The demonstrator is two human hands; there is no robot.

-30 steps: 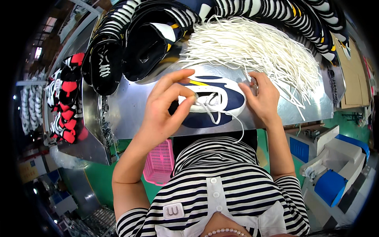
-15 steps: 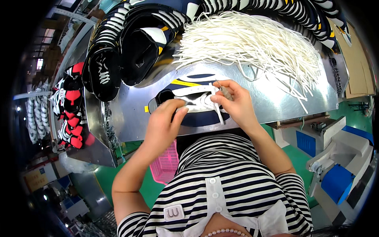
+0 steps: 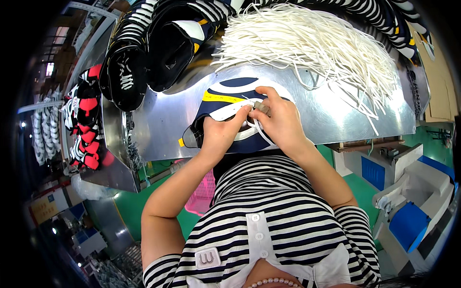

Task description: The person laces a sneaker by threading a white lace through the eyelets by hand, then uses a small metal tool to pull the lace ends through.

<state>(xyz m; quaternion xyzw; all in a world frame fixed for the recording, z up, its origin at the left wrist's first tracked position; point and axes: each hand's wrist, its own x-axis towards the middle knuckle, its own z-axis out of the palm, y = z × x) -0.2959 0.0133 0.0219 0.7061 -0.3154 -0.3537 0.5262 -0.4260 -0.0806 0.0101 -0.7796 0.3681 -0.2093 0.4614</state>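
A navy, white and yellow shoe upper (image 3: 207, 106) lies on the metal table in front of me. My left hand (image 3: 222, 130) is closed on its near left part, thumb pressed at the white eyelet strip (image 3: 228, 112). My right hand (image 3: 283, 122) grips an awl-like hand tool (image 3: 261, 109) with a short pale handle and a thin metal tip pointing left. That tip reaches the eyelet strip beside my left thumb; whether it is through a hole cannot be seen. A white shoelace (image 3: 257, 126) hangs below the right fingers across the upper's opening.
A big heap of white laces (image 3: 307, 45) covers the table's far right. Stacked dark shoe uppers (image 3: 168, 57) curve along the far left and back. Red, black and white uppers (image 3: 88, 134) sit on the left. Below the table edge is a pink basket (image 3: 201, 192).
My left hand has moved right and up, its thumb now at the eyelet strip. My right hand has come left with the tool, meeting the left thumb. The upper has tilted up.
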